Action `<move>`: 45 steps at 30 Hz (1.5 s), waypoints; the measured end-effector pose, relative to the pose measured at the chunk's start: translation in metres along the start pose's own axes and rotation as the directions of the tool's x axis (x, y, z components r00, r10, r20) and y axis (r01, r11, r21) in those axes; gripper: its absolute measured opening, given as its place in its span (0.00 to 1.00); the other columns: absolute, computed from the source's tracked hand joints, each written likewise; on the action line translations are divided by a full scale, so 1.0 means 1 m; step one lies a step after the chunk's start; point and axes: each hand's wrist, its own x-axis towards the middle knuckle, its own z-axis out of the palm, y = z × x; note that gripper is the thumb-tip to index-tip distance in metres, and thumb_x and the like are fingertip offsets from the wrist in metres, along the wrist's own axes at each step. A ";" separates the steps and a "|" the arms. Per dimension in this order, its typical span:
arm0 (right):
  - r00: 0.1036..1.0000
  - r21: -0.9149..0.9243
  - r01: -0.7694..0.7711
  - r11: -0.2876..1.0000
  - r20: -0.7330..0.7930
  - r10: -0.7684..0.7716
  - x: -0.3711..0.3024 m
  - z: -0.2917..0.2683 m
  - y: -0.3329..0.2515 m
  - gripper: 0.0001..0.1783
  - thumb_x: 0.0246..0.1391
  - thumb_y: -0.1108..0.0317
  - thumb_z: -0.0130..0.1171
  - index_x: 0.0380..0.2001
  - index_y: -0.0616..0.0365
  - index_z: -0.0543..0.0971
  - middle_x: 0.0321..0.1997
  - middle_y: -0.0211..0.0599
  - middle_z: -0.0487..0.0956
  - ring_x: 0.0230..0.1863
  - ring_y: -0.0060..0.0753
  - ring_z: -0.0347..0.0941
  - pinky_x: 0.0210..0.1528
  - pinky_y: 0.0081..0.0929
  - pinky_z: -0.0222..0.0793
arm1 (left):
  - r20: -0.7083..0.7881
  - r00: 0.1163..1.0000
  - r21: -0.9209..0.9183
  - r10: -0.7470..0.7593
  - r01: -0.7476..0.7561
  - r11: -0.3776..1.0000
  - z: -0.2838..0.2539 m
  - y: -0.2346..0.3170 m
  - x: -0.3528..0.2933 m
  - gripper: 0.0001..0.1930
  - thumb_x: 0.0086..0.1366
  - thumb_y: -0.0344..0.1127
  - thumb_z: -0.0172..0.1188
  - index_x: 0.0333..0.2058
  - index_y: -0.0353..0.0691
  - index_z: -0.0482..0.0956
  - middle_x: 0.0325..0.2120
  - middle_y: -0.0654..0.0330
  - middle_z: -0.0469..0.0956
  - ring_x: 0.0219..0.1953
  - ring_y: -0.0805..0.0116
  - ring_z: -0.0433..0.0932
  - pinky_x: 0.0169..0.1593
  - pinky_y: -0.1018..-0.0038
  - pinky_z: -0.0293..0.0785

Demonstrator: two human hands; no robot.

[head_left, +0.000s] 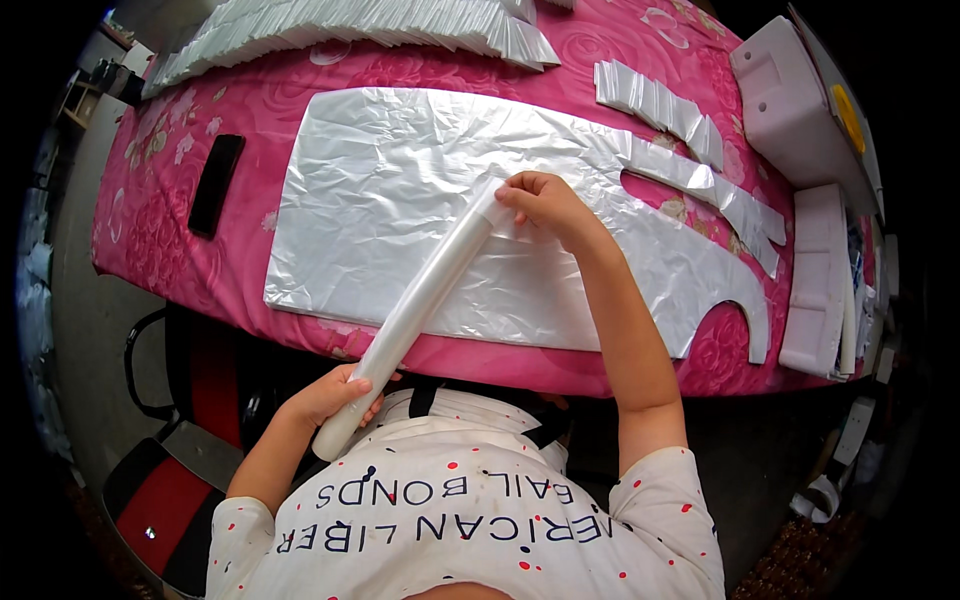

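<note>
A long, narrow folded white plastic bag [425, 300] slants between my two hands. My left hand [328, 393] is closed around its lower end, close to my body at the table's front edge. Up at the other end, my right hand [547, 204] pinches the tip between thumb and fingers. Beneath it lies a flat stack of whitish, shiny plastic carrier bags [350, 190], crinkled on top, with cut-out handles pointing right. The right forearm crosses over this stack and covers part of it.
A pink flowered cloth [150, 220] covers the table. Many folded bags [350, 25] stand in a row at the back, with a shorter row [660, 108] at the back right. A black phone [216, 186] lies left. White foam boxes [815, 270] border the right; a red-black chair [165, 500] stands lower left.
</note>
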 end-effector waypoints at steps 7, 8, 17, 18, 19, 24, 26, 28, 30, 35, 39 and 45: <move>0.993 -0.010 0.093 0.996 0.078 -0.092 0.002 0.000 0.013 0.12 0.50 0.62 0.58 0.26 0.62 0.77 0.23 0.28 0.76 0.23 0.17 0.69 0.26 0.18 0.65 | -0.057 0.998 0.173 0.015 -0.005 0.985 -0.004 0.001 -0.001 0.32 0.50 0.56 0.64 0.44 0.33 0.70 0.24 0.61 0.73 0.24 0.75 0.72 0.29 0.78 0.71; 0.997 -0.043 0.069 0.997 0.041 -0.067 0.001 0.001 0.014 0.11 0.50 0.63 0.57 0.25 0.62 0.77 0.21 0.29 0.76 0.23 0.18 0.70 0.26 0.19 0.65 | -0.044 0.999 0.201 -0.006 0.015 0.979 -0.006 0.003 -0.002 0.28 0.54 0.49 0.61 0.46 0.34 0.68 0.27 0.59 0.74 0.25 0.75 0.72 0.30 0.77 0.72; 0.889 -0.164 0.219 0.962 -0.372 -0.266 0.009 -0.046 0.050 0.09 0.49 0.68 0.53 0.25 0.64 0.74 0.19 0.31 0.73 0.22 0.20 0.67 0.26 0.23 0.63 | 0.073 0.992 0.158 -0.107 0.095 0.983 -0.014 0.008 0.002 0.30 0.55 0.45 0.60 0.51 0.34 0.63 0.38 0.52 0.76 0.29 0.74 0.72 0.35 0.77 0.72; 0.862 -0.221 0.193 0.956 -0.427 -0.273 0.012 -0.060 0.054 0.09 0.49 0.68 0.52 0.24 0.64 0.74 0.19 0.34 0.73 0.21 0.23 0.66 0.25 0.25 0.63 | 0.093 0.988 0.148 -0.125 0.110 0.983 -0.019 0.004 -0.002 0.30 0.55 0.45 0.61 0.52 0.34 0.63 0.39 0.52 0.76 0.29 0.74 0.72 0.35 0.77 0.72; 0.817 -0.247 0.192 0.950 -0.496 -0.294 0.015 -0.076 0.060 0.09 0.50 0.68 0.52 0.25 0.64 0.74 0.20 0.37 0.74 0.22 0.26 0.68 0.27 0.27 0.64 | 0.111 0.983 0.140 -0.148 0.132 0.981 -0.024 0.001 -0.006 0.31 0.54 0.46 0.62 0.52 0.34 0.63 0.39 0.52 0.76 0.29 0.74 0.72 0.35 0.77 0.72; 0.565 -0.507 0.041 0.861 -0.699 -0.439 -0.003 -0.160 0.073 0.12 0.52 0.64 0.51 0.31 0.63 0.74 0.28 0.47 0.77 0.30 0.42 0.74 0.35 0.35 0.67 | 0.067 0.985 0.491 -0.157 0.104 0.865 -0.052 -0.012 -0.040 0.27 0.53 0.39 0.64 0.50 0.36 0.67 0.41 0.59 0.76 0.46 0.72 0.72 0.50 0.75 0.66; 0.611 -0.432 0.000 0.902 -0.714 -0.342 -0.019 -0.172 0.068 0.13 0.52 0.64 0.51 0.31 0.66 0.73 0.29 0.52 0.76 0.32 0.49 0.74 0.36 0.37 0.67 | 0.014 0.990 0.617 -0.141 0.102 0.781 -0.040 0.004 -0.050 0.25 0.51 0.38 0.66 0.47 0.35 0.71 0.39 0.59 0.77 0.44 0.72 0.73 0.50 0.75 0.67; 0.592 -0.596 0.021 0.803 -0.640 -0.490 -0.019 -0.174 0.071 0.13 0.52 0.65 0.52 0.31 0.67 0.74 0.29 0.50 0.76 0.31 0.45 0.73 0.36 0.32 0.66 | 0.012 0.995 0.793 -0.099 0.050 0.607 -0.017 0.035 -0.051 0.24 0.48 0.38 0.69 0.43 0.35 0.73 0.37 0.58 0.77 0.41 0.71 0.74 0.47 0.74 0.69; 0.617 -0.591 0.124 0.797 -0.583 -0.528 -0.009 -0.165 0.073 0.13 0.52 0.65 0.52 0.31 0.67 0.73 0.29 0.48 0.77 0.30 0.41 0.73 0.35 0.32 0.66 | 0.142 0.981 0.875 0.133 -0.187 0.446 0.004 0.060 -0.034 0.24 0.45 0.38 0.70 0.41 0.37 0.75 0.34 0.56 0.77 0.39 0.65 0.76 0.44 0.71 0.71; 0.759 -0.504 0.206 0.839 -0.458 -0.462 0.019 -0.102 0.037 0.11 0.51 0.66 0.51 0.28 0.66 0.72 0.25 0.47 0.74 0.28 0.38 0.70 0.33 0.33 0.64 | 0.234 0.855 0.969 0.463 -0.166 -0.182 0.049 0.109 0.029 0.23 0.43 0.37 0.66 0.41 0.43 0.73 0.34 0.57 0.76 0.39 0.57 0.75 0.41 0.64 0.70; 0.775 -0.518 0.338 0.786 -0.322 -0.545 0.037 -0.078 0.021 0.09 0.50 0.69 0.53 0.30 0.66 0.74 0.31 0.52 0.76 0.34 0.51 0.73 0.37 0.37 0.66 | 0.453 0.651 0.868 0.608 -0.168 -0.467 0.058 0.130 0.076 0.24 0.44 0.34 0.65 0.43 0.42 0.73 0.38 0.58 0.75 0.42 0.58 0.74 0.46 0.64 0.70; 0.848 -0.501 0.283 0.817 -0.267 -0.458 0.042 -0.071 0.013 0.09 0.50 0.70 0.54 0.30 0.66 0.74 0.31 0.51 0.77 0.34 0.49 0.74 0.38 0.36 0.67 | 0.737 0.464 0.675 0.491 -0.526 -0.517 0.057 0.105 0.097 0.25 0.51 0.39 0.60 0.48 0.36 0.69 0.46 0.53 0.71 0.50 0.57 0.69 0.54 0.65 0.65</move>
